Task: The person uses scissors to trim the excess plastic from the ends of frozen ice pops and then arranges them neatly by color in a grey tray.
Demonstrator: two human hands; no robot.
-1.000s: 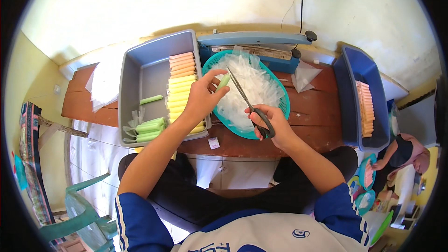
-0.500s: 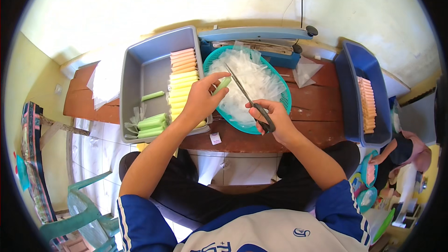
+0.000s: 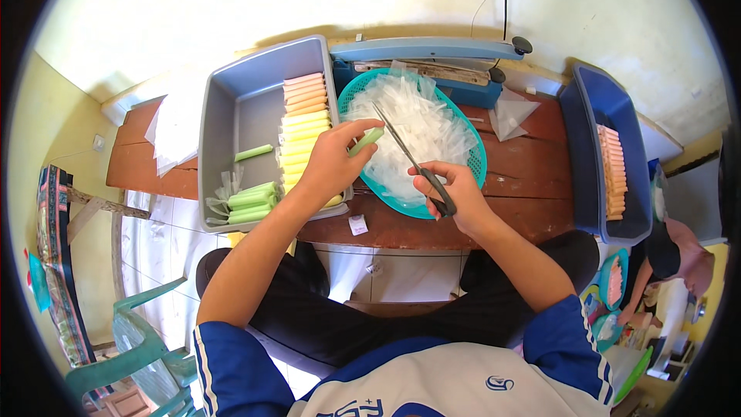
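Note:
My left hand (image 3: 333,158) pinches a green plastic-wrapped stick (image 3: 366,142) between thumb and fingers. In my right hand (image 3: 461,194) is a pair of black-handled scissors (image 3: 401,141), its blades pointing up and left beside the stick's end. Both hands are over a turquoise basket (image 3: 480,156) heaped with clear plastic scraps (image 3: 417,112). To the left stands a grey tub (image 3: 258,81) with a row of pink, orange and yellow wrapped sticks (image 3: 306,125). Several green sticks (image 3: 252,202) are bunched at its near end, and a single green stick (image 3: 253,153) lies apart.
Behind the basket sits a long blue sealer (image 3: 432,51). A dark blue tub (image 3: 583,162) with pinkish sticks (image 3: 610,166) stands right on the brown wooden table (image 3: 525,205). Clear sheets (image 3: 174,137) lie far left. A co-worker (image 3: 668,255) is at lower right, a green chair (image 3: 143,340) lower left.
My hands keep nearly the same pose, with the green stick and scissors still held. The view has shifted slightly. At lower right, the co-worker's arm has moved down from the pink pieces.

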